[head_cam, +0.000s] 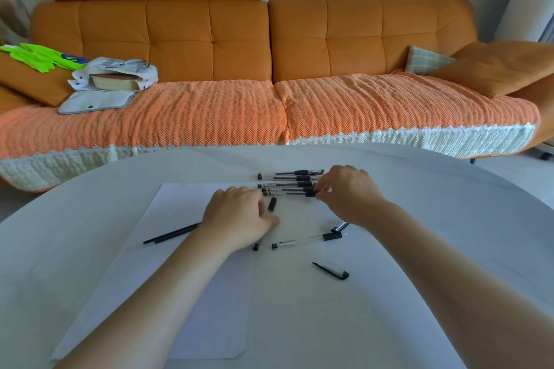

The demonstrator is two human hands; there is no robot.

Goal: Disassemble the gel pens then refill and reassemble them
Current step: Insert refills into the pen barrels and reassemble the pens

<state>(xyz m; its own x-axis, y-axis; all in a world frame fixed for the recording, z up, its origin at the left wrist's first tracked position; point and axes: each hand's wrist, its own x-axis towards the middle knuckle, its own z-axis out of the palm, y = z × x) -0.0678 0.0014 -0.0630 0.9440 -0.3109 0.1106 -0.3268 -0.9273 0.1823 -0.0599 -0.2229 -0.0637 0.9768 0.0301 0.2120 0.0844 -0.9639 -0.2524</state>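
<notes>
Several gel pens [284, 184] lie side by side in a row at the far middle of the table. My right hand [347, 190] pinches the black tip end of the nearest pen in that row. My left hand [238, 217] rests palm down on the white paper sheet [192, 266], fingers curled over something I cannot see. Two black refills [171, 233] stick out to its left. Beside it lie a small black grip piece [272, 204], an empty clear barrel [305, 240], a black end plug [255, 247], a metal tip [340, 226] and a cap with clip [331, 270].
The round white table [449, 219] curves away on both sides. Behind it stands an orange sofa [239, 39] with a woven cover, a bag [114, 78], green gloves [39, 57] and cushions.
</notes>
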